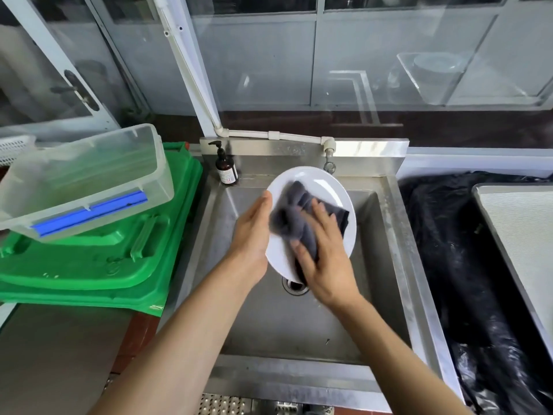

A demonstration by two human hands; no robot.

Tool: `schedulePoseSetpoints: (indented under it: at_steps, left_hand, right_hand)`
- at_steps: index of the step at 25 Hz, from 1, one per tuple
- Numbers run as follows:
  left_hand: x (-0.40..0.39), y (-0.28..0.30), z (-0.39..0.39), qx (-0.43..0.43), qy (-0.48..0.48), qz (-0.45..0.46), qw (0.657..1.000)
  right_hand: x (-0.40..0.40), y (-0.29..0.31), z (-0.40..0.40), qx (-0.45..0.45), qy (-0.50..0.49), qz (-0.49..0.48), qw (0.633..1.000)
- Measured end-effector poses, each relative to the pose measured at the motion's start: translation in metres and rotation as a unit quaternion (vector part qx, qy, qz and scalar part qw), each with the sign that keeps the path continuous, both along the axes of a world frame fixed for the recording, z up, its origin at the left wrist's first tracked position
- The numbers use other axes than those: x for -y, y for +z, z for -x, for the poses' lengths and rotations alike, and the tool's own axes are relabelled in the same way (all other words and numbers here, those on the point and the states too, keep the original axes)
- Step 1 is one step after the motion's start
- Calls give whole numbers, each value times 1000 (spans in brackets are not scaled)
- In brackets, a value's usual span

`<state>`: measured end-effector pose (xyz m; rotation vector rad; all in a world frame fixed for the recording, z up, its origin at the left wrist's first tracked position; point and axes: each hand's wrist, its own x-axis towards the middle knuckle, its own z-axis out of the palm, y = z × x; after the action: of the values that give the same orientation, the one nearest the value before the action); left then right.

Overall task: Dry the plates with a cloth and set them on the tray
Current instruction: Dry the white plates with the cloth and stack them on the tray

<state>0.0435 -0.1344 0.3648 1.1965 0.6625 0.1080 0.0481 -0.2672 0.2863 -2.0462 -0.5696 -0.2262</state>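
**Hands on the plate: right hand wiping, left hand steadying**

The right hand (324, 259) lies on a dark grey cloth (299, 217), fingers spread and bent over the bunched fabric, thumb tucked round its lower fold, pressing it against the face of a white plate (321, 182). The left hand (253, 232) stands just beside it, fingers straight and close together, its palm set flat against the plate's left rim; whether the thumb hooks behind the plate cannot be told. The plate is held tilted, its face turned toward the person, between the two hands and above the basin of a steel sink (386, 211). Directly below the right hand sits the sink's drain (294, 286), partly hidden by the plate's lower edge. Beyond the fingertips of the left hand, on the sink's back ledge, stands a brown pump bottle (226, 167); beyond the plate's top edge is a tap (329, 163) fed by a white pipe. Well out to the left of the left hand, a clear plastic tub (89, 181) with a blue clip rests tilted on a stack of green plastic lids (113, 256). Off to the right of the right hand lies crumpled black plastic sheeting (454, 250), and on it, further right, a pale flat tray (520, 223) reaches out of view.
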Motion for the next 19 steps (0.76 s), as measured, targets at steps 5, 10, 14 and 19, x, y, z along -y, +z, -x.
schedulePoseSetpoints:
  at_steps: [5,10,14,19]
  left_hand:
    - [10,5,-8,8,-51,66,996]
    - [-2,4,-9,-33,-6,50,998]
    - [9,-1,-9,8,-37,18,999]
    - [6,5,-17,23,-21,40,999]
  right_hand:
    - [-14,26,-28,-14,-40,-31,999]
    - [-4,-2,8,22,62,-2,998]
    - [-6,16,-23,-56,-36,-83,994]
    - [-9,14,-1,1,27,-70,997]
